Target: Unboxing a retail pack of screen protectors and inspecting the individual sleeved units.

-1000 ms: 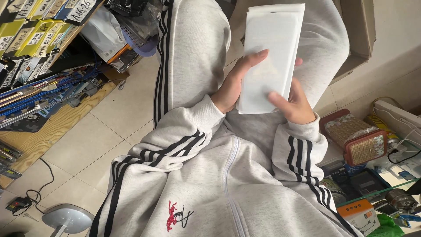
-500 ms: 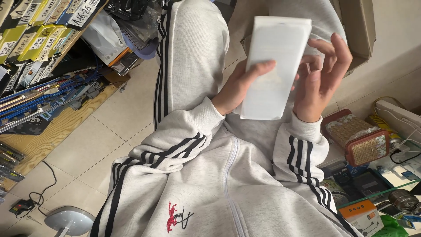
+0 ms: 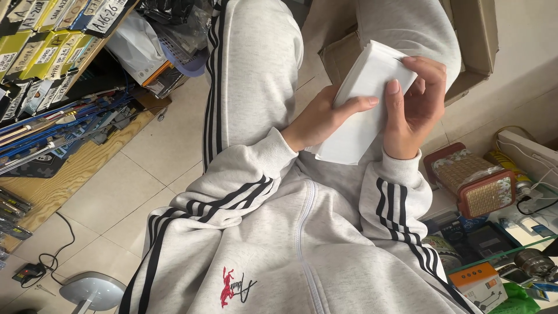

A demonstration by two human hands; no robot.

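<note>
- White box (image 3: 363,110): we count one, a flat, plain oblong held above the lap of a seated person in a grey tracksuit with black stripes.
- Its long axis runs on a slant, from the low corner near the left sleeve cuff up to the far corner by the right fingers; the far end points away from us, toward the cardboard carton.
- The broad face we see is tilted, turned partly toward the left hand.
- Left hand (image 3: 325,119): one, closed on the box from its left side, thumb laid across the broad face, the other fingers hidden behind it.
- Right hand (image 3: 415,107): one, gripping the box's right edge, thumb pressed flat on the face, fingers curled over the far upper corner.
- Both hands touch the box; it rests on nothing else that we can see.
- Cardboard carton (image 3: 471,52): one, brown and open, on the floor just beyond the right knee.
- Wicker-patterned box with a red rim (image 3: 474,183): one, right of the right sleeve, near white cables.
- Small orange and white package (image 3: 482,285): one, at the lower right among clutter.
- Yellow packets (image 3: 40,49): several in a row on the shelf at upper left; we cannot count them exactly.
- Grey round lamp base (image 3: 93,291): one, on the tiled floor at lower left.
</note>
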